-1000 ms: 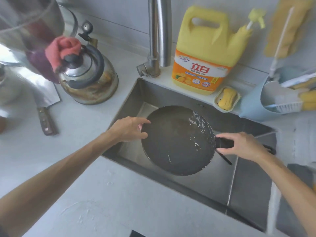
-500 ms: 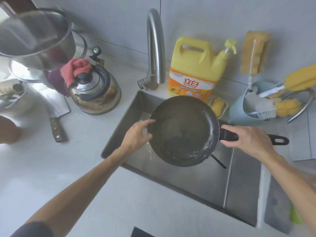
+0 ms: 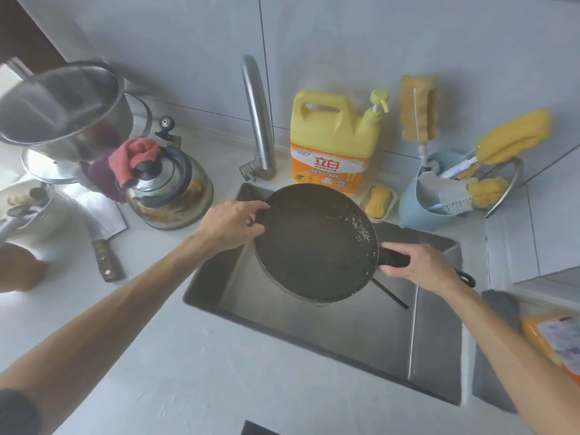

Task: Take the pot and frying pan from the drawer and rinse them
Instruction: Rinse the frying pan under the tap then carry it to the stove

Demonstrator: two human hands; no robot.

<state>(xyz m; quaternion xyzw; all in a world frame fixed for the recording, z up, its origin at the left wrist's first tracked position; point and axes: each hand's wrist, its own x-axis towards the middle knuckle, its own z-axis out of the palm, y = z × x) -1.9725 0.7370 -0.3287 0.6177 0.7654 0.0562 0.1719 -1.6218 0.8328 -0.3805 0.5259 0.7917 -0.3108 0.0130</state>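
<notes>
A dark frying pan [image 3: 314, 243] hangs over the steel sink [image 3: 361, 334], with water and bubbles along its right inner wall. My right hand [image 3: 420, 268] is closed around its black handle. My left hand [image 3: 232, 224] grips the pan's left rim with the fingers curled over the edge. A steel pot [image 3: 62, 111] stands at the far left on the counter, beside its lid. The tap [image 3: 259, 120] rises behind the sink; no water runs from it.
A steel kettle [image 3: 169, 189] with a red cloth sits left of the sink, a cleaver [image 3: 100, 230] beside it. A yellow detergent jug [image 3: 332, 142], a soap dish [image 3: 378, 200] and a blue holder [image 3: 420, 208] with brushes and sponges line the back. An orange packet [image 3: 555, 340] lies at right.
The pan has been lifted higher out of the sink and held closer to level; both hands kept hold of it. The camera has pulled back and tilted up.
</notes>
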